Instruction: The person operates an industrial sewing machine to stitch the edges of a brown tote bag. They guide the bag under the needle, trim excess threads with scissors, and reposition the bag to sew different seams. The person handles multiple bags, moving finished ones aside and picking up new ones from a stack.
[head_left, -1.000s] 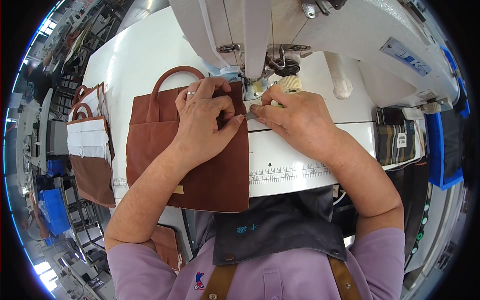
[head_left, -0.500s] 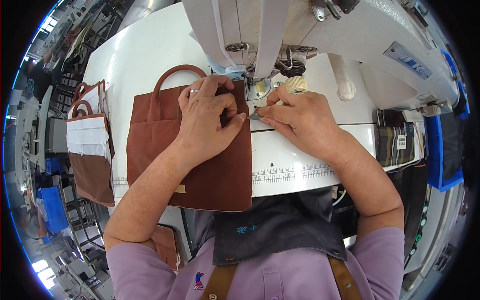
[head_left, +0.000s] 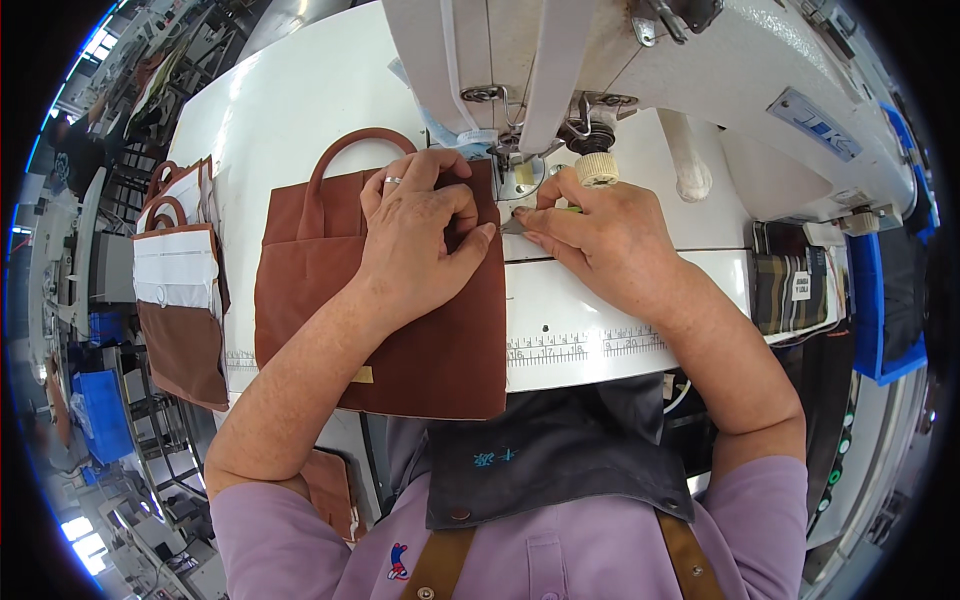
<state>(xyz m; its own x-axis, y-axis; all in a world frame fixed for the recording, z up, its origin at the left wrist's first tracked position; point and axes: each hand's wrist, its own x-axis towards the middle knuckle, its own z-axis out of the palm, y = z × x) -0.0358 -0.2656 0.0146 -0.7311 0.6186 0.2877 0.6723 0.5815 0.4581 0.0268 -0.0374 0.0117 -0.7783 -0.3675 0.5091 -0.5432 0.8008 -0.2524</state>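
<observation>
A brown leather-look bag panel [head_left: 430, 350] with a curved handle [head_left: 335, 150] lies flat on the white sewing table. My left hand [head_left: 415, 230], a ring on one finger, rests on its upper right part. The fingers are bent and spread apart, with the thumb tip near the right edge. Just beyond that edge, my right hand [head_left: 600, 235] grips a small tool [head_left: 512, 224] with a pointed metal blade. A yellow-green bit of it shows between the fingers; most is hidden. The blade tip is beside the panel edge, below the sewing machine's needle area [head_left: 522, 175].
The sewing machine [head_left: 730, 80] overhangs the far and right side, its pale knob [head_left: 597, 170] close above my right hand. More brown and white bag pieces [head_left: 180, 300] hang at the left edge. A printed ruler strip [head_left: 590, 345] runs along the front. A blue bin [head_left: 890, 300] stands right.
The panel and my left hand have shifted very slightly right. The tool has turned a little in my right hand, so its yellow-green part now shows.
</observation>
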